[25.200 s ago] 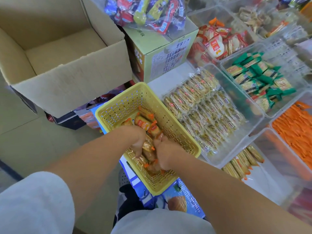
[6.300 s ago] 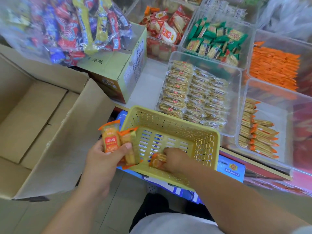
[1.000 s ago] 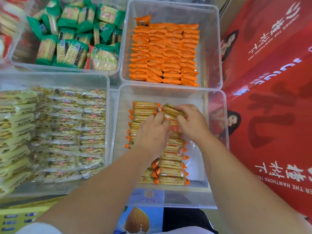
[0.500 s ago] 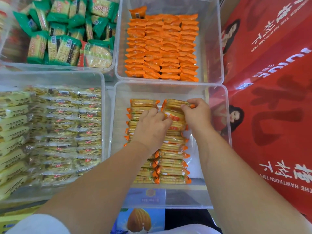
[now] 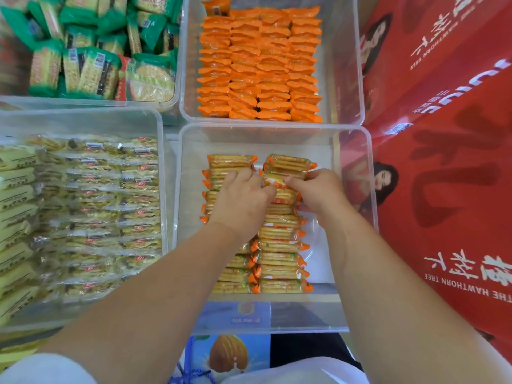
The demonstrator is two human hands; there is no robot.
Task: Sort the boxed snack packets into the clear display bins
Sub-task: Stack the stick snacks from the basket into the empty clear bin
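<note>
Fingers (image 5: 294,180) at either end of one packet (image 5: 273,183), atop right row (image 5: 279,259)

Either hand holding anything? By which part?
Left hand and right hand pinch one orange-ended cracker packet: left at its left end, right further along it.

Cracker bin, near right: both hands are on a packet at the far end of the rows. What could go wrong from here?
The loose packet, held between left hand and right hand, sits askew over the right row; released so, it may stay crooked. The left hand also covers the left row, so withdrawing could drag packets out of line.
</note>
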